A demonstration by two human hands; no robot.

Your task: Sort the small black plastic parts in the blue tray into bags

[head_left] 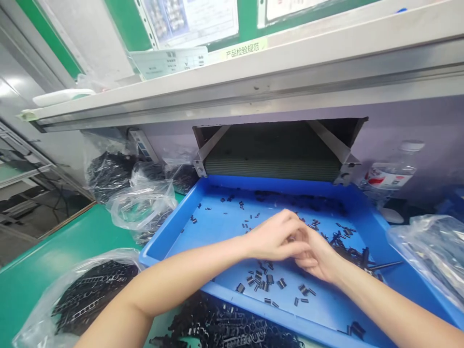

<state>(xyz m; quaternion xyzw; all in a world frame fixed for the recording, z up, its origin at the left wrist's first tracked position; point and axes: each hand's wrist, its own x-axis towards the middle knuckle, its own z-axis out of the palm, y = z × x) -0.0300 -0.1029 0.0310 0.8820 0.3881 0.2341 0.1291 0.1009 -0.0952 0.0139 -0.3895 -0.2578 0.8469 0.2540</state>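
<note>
My left hand (274, 236) and my right hand (316, 252) meet over the middle of a blue tray (232, 296). The fingers of both are curled and pressed together, the left ones partly over the right. What lies between them, if anything, is hidden. Small black plastic pieces (268, 279) are scattered on the tray floor below my hands. To the right of my right hand lies a denser pile of thin black parts (342, 246).
A dark conveyor belt (271, 150) ends at the tray's far edge. Clear bags of black parts (96, 295) stand at the left. More black parts (235, 324) lie before the tray. A plastic bottle (393, 169) and another bag (435, 251) are at right. A metal-edged shelf (250, 94) spans above.
</note>
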